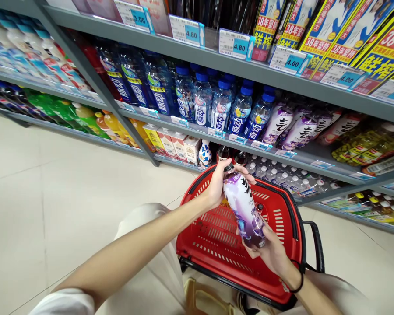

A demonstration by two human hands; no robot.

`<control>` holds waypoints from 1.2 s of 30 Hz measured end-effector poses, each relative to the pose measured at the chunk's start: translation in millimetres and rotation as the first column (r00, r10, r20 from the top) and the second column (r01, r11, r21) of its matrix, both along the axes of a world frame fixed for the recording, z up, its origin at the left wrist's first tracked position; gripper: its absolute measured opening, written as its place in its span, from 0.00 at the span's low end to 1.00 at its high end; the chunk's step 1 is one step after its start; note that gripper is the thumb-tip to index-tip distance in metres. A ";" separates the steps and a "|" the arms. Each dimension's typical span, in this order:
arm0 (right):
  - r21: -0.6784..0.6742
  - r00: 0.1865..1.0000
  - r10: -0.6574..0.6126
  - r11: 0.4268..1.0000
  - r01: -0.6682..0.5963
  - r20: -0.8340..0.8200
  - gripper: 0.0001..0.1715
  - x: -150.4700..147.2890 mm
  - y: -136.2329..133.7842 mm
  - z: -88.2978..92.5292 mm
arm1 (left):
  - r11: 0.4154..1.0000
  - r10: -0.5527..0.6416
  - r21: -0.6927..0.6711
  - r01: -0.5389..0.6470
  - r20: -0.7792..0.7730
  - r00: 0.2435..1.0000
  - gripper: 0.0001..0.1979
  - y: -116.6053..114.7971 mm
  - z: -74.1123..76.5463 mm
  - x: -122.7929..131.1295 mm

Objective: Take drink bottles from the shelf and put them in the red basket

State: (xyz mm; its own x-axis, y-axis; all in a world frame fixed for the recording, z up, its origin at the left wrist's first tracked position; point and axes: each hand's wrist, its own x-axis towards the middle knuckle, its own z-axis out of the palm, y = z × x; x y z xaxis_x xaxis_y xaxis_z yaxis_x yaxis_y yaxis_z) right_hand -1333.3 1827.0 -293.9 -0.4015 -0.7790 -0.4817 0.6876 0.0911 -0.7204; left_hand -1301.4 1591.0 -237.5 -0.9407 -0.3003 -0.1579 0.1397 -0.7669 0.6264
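Note:
A drink bottle (241, 205) with a white and purple label is held tilted above the red shopping basket (206, 249). My left hand (218, 181) is closed around its neck and dark cap end. Around the bottle's lower end are the fingers of my right hand (271, 247), which wears a black band at the wrist. Beneath the bottle, partly hidden by it, a dark-capped bottle (260, 207) and something orange lie in the basket. Similar purple-labelled bottles (297, 131) stand on the middle shelf ahead.
Grey shelving (190, 48) with price tags runs across the front. It carries blue-capped bottles (221, 100), yellow juice cartons (344, 35) and small boxes (177, 144). The basket's black handle (315, 247) sticks out at the right. Pale floor tiles (52, 183) lie at left.

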 end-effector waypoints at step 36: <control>-0.174 0.990 0.039 0.983 -0.062 -0.134 0.22 0.5 -8.0 11.4 | 1.000 0.006 0.008 -0.006 -0.025 1.000 0.28 -14.0 -1.5 2.9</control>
State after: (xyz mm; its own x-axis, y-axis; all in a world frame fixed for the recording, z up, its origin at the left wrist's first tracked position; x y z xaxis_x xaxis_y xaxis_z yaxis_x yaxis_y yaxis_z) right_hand -1332.8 1819.0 -282.6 -0.4095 -0.8681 -0.2806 0.5855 -0.0141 -0.8106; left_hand -1298.5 1577.1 -239.1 -0.9424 -0.3051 -0.1372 0.1598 -0.7707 0.6168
